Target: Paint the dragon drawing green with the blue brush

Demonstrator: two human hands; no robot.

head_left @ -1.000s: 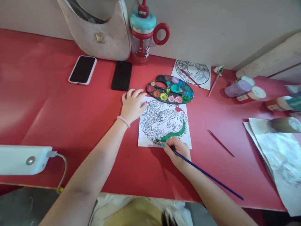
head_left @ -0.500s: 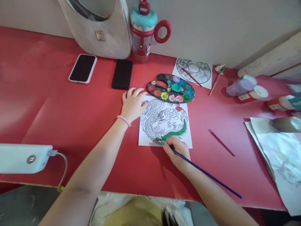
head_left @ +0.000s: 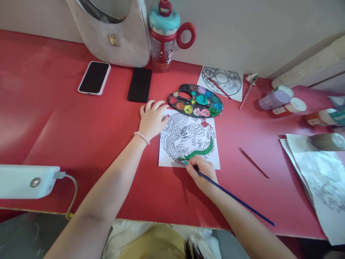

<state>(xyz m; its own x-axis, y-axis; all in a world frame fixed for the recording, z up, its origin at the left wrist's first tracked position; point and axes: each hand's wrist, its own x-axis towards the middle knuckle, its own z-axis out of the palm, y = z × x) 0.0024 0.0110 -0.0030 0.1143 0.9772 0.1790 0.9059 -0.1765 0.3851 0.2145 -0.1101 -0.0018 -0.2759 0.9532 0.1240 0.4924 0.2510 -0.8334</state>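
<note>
A dragon line drawing on white paper (head_left: 172, 144) lies on the red table, with part of the dragon's body painted green and a small red patch at the upper right. My right hand (head_left: 202, 172) is closed around a paintbrush with a long dark blue handle (head_left: 237, 198). Its tip is by the left end of the green strip, mostly hidden by my fingers. My left hand (head_left: 153, 118) rests with fingers spread at the paper's upper left edge, thumb on the sheet. Just above the drawing sits a black palette (head_left: 182, 89) with several paint colours.
Behind the palette is a circular line drawing (head_left: 234, 81) with a thin brush across it. Another thin brush (head_left: 253, 163) lies to the right, near paint bottles (head_left: 277, 99) and loose papers (head_left: 318, 187). Two phones (head_left: 139, 84), a handbag (head_left: 121, 50), a cup (head_left: 163, 46) and a power bank (head_left: 24, 181) are leftward.
The far end of the blue brush handle has shifted slightly up and left. Both hands stay in nearly the same place, and the painted area looks the same.
</note>
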